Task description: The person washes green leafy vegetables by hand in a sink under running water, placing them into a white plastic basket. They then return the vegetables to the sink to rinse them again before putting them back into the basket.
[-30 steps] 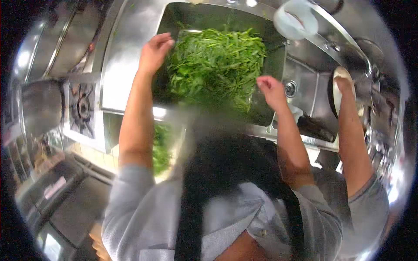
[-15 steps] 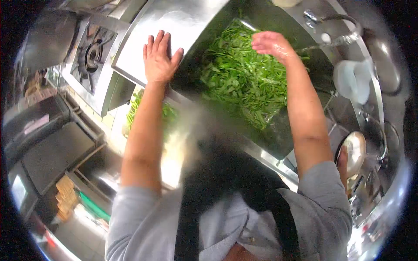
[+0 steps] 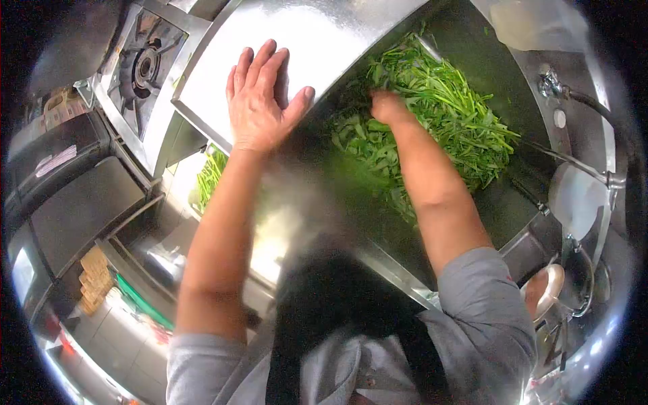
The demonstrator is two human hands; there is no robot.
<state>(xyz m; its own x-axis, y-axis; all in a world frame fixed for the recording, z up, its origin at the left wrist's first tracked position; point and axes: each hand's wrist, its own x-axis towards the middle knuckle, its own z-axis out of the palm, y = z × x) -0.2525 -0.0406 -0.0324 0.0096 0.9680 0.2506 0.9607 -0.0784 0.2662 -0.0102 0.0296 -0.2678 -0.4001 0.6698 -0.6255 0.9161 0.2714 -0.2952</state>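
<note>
My left hand (image 3: 260, 108) lies flat, fingers stretched out, on the steel counter (image 3: 324, 30) beside the sink. In the deep steel sink (image 3: 526, 81) is a big heap of wet, long-stemmed leafy greens (image 3: 466, 108). My right hand (image 3: 389, 108) reaches down at the left side of this heap. Its fingers point down among the leaves and are hidden, so whether they grip any stems does not show.
A gas burner (image 3: 145, 71) stands at upper left. More greens (image 3: 211, 177) lie below the counter, behind my left forearm. Along the sink's right side are a tap (image 3: 552, 84) and a pale plastic vessel (image 3: 577, 199). A round metal bowl (image 3: 555, 283) sits lower right.
My right hand has gone from above the greens down and leftward into their left side. My left hand stays spread on the counter. The view has shifted, and the heap appears farther right.
</note>
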